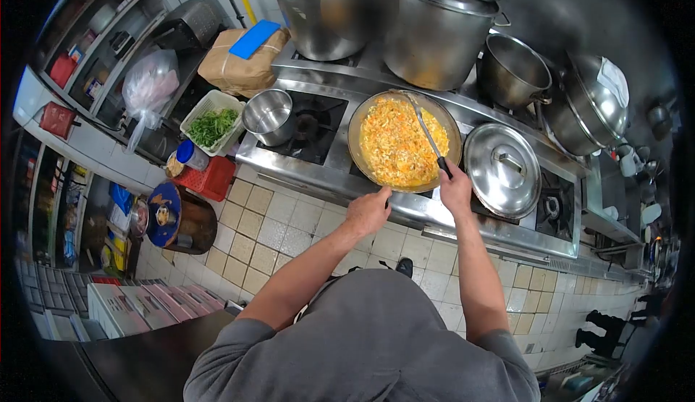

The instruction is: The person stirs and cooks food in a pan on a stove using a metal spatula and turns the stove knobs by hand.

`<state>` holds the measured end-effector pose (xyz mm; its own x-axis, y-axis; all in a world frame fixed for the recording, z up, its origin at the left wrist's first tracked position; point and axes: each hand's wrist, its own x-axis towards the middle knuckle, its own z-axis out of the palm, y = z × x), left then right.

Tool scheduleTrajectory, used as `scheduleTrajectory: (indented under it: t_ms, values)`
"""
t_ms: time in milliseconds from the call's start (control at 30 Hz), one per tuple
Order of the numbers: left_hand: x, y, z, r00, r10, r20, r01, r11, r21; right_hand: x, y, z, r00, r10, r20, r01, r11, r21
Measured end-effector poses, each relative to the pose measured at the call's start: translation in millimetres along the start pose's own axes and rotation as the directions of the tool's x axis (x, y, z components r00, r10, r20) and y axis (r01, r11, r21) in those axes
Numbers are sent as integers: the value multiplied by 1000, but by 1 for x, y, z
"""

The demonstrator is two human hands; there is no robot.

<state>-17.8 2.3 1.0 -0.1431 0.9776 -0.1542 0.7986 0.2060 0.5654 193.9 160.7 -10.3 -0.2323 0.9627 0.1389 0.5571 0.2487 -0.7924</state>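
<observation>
Tiled kitchen floor (pixel 271 232) in white and cream runs beneath a long steel stove (pixel 311 176). At far left, crowded shelves (pixel 101 15) line the wall, with a filled clear plastic bag (pixel 150 80) near them. Next comes a brown wrapped package (pixel 224 62) bearing a flat blue slab (pixel 255 39). In front of it, a pale crate (pixel 187 123) holds leafy greens (pixel 212 128), just beside a blue-lidded jar (pixel 192 155) and a red basket (pixel 217 180). An uncovered small steel pot (pixel 275 130) stands at the stove's left end, and a tall lidded pot (pixel 308 22) rises behind.

Mid-stove sits a wide round pan (pixel 355 145), filled with a chopped orange-and-yellow mixture (pixel 402 145). The left hand (pixel 368 212) closes at the pan's near edge, seemingly around a dark grip that its fingers mostly hide. A larger lidded pot (pixel 438 36) stands behind the pan. The right hand (pixel 455 188) grasps the black handle of a metal utensil (pixel 428 133), which slants across the mixture toward the far rim.

Right of that hand, a round steel lid (pixel 502 170) lies on the stove, handle up. An open deep pot (pixel 499 76) stands behind it; farther right, a white cloth (pixel 614 80) hangs on a rounded steel vessel (pixel 579 116).
</observation>
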Motion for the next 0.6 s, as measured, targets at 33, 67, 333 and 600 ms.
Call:
scheduleTrajectory:
  t_ms: [33, 67, 333, 600]
  values:
    - [-1, 2, -3, 1000, 0, 17, 0, 1000, 10, 8, -7, 10, 998, 54, 27, -52, 994, -94]
    - [-2, 3, -5, 999, 0, 35, 0, 1000, 18, 12, -12, 18, 993, 112, 48, -101, 977, -190]
    - [0, -3, 0, 999, -16, 47, 16, 1000, 1, -35, -31, -7, 950, -53, 308, 192, 876, -443]
    - [-1, -4, 3, 999, 4, 45, -5, 1000, 25, -35, -30, -59, 992, 45, 118, -27, 988, -149]
